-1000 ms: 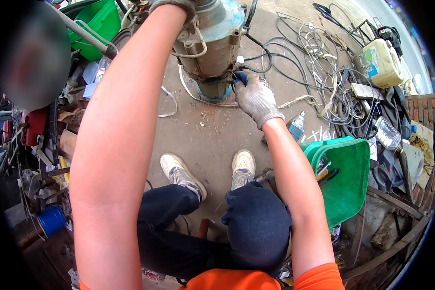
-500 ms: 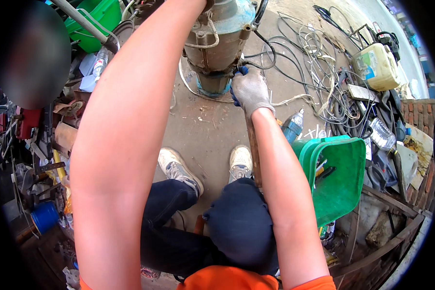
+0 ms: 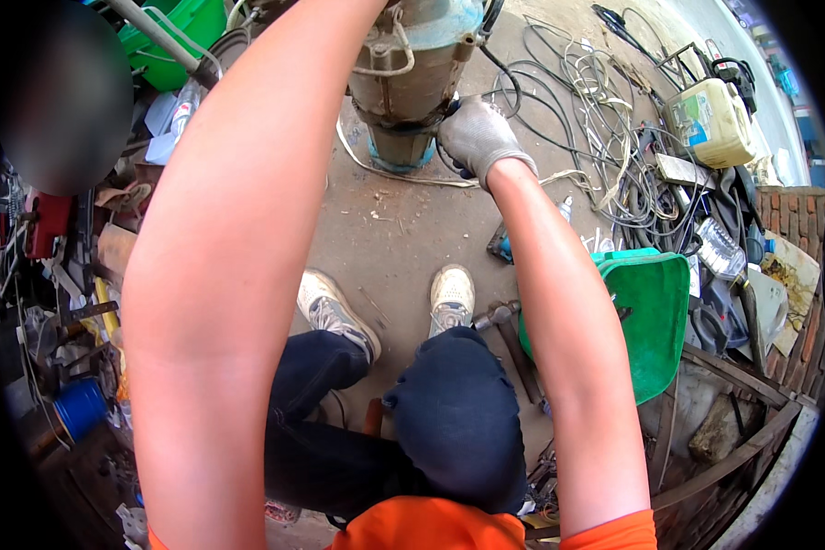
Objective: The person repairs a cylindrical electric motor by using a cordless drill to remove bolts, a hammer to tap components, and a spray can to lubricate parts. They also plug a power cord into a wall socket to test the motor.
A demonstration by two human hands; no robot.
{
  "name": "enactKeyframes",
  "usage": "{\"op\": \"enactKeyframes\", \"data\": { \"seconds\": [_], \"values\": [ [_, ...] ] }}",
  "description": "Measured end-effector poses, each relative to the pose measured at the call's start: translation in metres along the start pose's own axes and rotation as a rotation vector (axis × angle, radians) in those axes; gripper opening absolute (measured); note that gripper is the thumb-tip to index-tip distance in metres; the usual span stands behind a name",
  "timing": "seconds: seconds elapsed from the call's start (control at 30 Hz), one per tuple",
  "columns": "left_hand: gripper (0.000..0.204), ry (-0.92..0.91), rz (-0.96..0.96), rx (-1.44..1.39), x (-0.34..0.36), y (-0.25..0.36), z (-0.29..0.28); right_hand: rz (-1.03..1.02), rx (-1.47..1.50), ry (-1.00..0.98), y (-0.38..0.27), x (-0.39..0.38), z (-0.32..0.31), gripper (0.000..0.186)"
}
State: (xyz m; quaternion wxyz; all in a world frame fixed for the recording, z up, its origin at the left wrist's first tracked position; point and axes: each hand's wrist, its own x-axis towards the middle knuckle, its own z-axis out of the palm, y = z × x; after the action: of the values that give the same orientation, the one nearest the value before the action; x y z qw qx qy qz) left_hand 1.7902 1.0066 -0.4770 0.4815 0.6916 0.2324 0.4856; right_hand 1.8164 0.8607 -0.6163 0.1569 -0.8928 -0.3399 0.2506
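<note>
A grey and light-blue metal machine (image 3: 401, 82), perhaps a pump or motor housing, stands upright on the floor ahead of me. My right hand (image 3: 482, 135), in a grey glove with blue on the palm side, is against the right side of its lower casing. The back of the glove faces me and hides most of the fingers, so their grip does not show. My left arm reaches up past the machine's left side, and its hand lies beyond the top edge. A hammer (image 3: 521, 357) rests beside my right shoe, its head toward the shoe.
A green bucket (image 3: 655, 321) stands right of my arm, with a blue tool (image 3: 500, 244) on the floor nearby. Tangled cables (image 3: 596, 137) and a whitish jerrycan (image 3: 713, 124) lie to the right. Scrap and a blue spool (image 3: 82, 410) crowd the left.
My right forearm has swung rightward and the hand has turned. The brown bar reaching down from that hand has gone; a hammer now shows beside my right shoe.
</note>
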Motion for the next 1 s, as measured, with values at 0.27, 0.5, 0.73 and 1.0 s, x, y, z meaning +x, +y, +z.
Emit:
{"op": "enactKeyframes", "data": {
  "seconds": [0.27,0.5,0.73,1.0],
  "values": [
    [0.034,-0.023,0.038,-0.018,-0.003,0.001,-0.002,0.340,1.368,0.288,-0.018,-0.013,0.083,0.017],
    [0.034,-0.038,0.047,-0.113,0.000,-0.005,-0.002,0.243,1.231,0.400,-0.016,-0.002,0.099,0.018],
    [0.030,-0.054,0.001,-0.176,0.001,-0.005,0.001,0.375,1.375,0.263,-0.022,-0.010,0.087,0.022],
    [0.032,0.018,0.058,-0.009,0.004,-0.007,0.000,0.495,1.853,0.005,-0.015,0.001,0.077,0.023]
  ]
}}
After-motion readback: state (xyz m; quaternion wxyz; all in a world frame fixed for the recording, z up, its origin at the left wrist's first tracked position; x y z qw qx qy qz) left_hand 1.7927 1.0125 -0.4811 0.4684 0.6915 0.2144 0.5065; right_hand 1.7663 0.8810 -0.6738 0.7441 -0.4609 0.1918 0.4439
